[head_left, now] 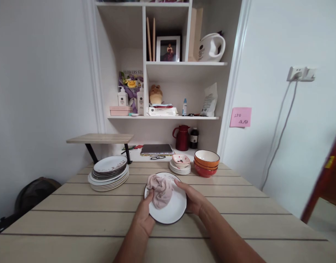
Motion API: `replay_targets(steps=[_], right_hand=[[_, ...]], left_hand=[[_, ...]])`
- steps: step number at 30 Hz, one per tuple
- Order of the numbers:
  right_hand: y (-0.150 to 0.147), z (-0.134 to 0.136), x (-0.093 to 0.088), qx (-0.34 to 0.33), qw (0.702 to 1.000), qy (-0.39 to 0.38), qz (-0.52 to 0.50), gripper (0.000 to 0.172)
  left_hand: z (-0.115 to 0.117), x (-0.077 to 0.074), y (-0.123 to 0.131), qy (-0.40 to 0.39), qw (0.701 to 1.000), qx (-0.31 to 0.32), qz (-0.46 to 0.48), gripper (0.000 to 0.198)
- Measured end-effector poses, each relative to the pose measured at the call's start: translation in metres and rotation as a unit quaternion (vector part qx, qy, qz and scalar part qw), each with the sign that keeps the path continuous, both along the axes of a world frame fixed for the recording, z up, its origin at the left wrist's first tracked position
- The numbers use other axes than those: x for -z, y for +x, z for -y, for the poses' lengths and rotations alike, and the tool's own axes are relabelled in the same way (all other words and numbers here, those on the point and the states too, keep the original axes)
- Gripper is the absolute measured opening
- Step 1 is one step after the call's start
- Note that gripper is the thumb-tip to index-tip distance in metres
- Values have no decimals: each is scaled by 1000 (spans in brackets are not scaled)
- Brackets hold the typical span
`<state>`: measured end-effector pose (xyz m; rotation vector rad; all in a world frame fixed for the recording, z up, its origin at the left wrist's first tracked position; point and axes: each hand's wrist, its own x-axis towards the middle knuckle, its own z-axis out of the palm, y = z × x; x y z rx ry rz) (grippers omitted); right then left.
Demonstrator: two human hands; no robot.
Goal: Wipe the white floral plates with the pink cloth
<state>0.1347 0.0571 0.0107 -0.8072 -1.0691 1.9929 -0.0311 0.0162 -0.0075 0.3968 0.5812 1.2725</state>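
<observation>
A white plate with a dark rim is held up off the slatted table, tilted toward me. On its upper left part lies a crumpled pinkish cloth. My left hand grips the plate's left side, its thumb pressing on the cloth's edge. At the right rim, my right hand is closed on the plate, with the thumb over its face and the other fingers hidden behind.
A stack of plates stands at the left by a small wooden stand. Behind the held plate are a stack of small dishes and stacked orange and red bowls. Further back sit glasses, a laptop and a red jug.
</observation>
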Motion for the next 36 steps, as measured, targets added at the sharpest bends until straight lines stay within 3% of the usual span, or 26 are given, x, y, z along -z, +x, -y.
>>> replay_targets(steps=[4, 9, 12, 13, 14, 17, 20, 21, 22, 24, 27, 32, 36], right_hand=[[-7, 2, 8, 18, 996, -82, -33, 42], [-5, 19, 15, 70, 986, -126, -87, 44], [-7, 31, 18, 95, 975, -156, -126, 47], [-10, 34, 18, 99, 970, -167, -143, 48], [-12, 37, 19, 105, 965, -179, -160, 48], [-21, 39, 23, 148, 948, -202, -196, 47], [-25, 37, 26, 192, 934, -200, -224, 47], [-26, 36, 27, 200, 932, -195, -231, 48], [-25, 35, 26, 208, 930, -190, -235, 48], [-23, 34, 23, 225, 927, -180, -238, 47], [-21, 36, 17, 238, 926, -181, -232, 45], [-27, 44, 16, 238, 943, -121, -198, 43], [-30, 50, 20, 220, 960, -65, -161, 43]], left_hand=[[4, -3, -2, 2, 1000, -3, -11, 49], [3, -3, 0, 19, 997, -20, -78, 53], [-1, -1, -3, 44, 970, -114, -213, 52], [-3, 0, -5, 47, 946, -164, -275, 53], [-4, 0, -8, 42, 901, -242, -357, 55], [-5, -3, -17, 61, 824, -349, -442, 58], [1, -8, -16, 220, 615, -457, -604, 46], [3, -9, -13, 270, 561, -458, -635, 44], [5, -8, -8, 312, 528, -440, -656, 41], [7, -5, 0, 374, 493, -372, -692, 40], [2, 6, 9, 402, 466, -298, -730, 45], [-9, 23, 10, 405, 449, -256, -754, 45], [-8, 23, 13, 445, 408, -226, -764, 46]])
